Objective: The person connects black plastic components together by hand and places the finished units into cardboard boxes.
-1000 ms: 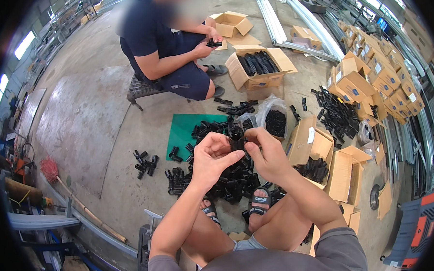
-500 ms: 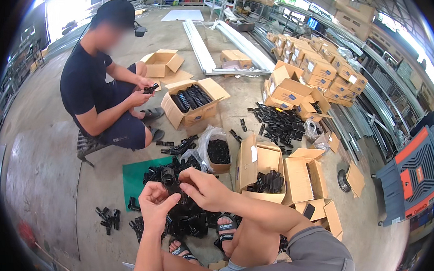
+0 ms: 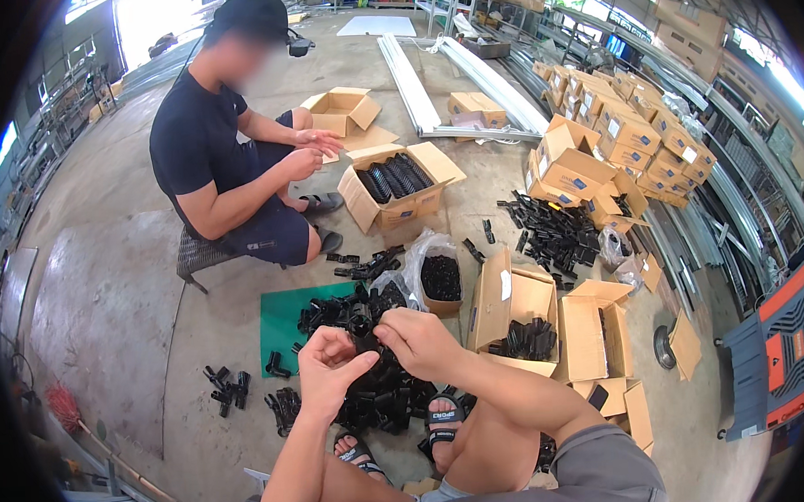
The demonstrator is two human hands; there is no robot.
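Note:
A black plastic fitting point(image 3: 362, 330) is held up between my two hands, in front of a dark pile that makes its outline hard to make out. My left hand point(image 3: 329, 366) closes on its left side, with fingers curled and the thumb stretched toward it. From the right, my right hand point(image 3: 422, 342) grips it with thumb and bent fingers. Below and behind lies a heap of similar black fittings point(image 3: 386, 402), partly over a green sheet point(image 3: 280, 324). Beyond it, an open box of small black pieces point(image 3: 442, 278) stands in clear plastic.
Across from me a co-worker point(image 3: 205, 152) sits on a low stool beside an open carton of black parts point(image 3: 395, 202). Open cartons point(image 3: 594, 337) stand at my right, another black heap point(image 3: 554, 235) beyond them. Stacked boxes point(image 3: 635, 133) and metal profiles fill the far right.
The whole view has shifted, so everything sits farther right and slightly lower. My hands still hold the fitting. The black piece in the co-worker's hands no longer shows; those hands are now raised.

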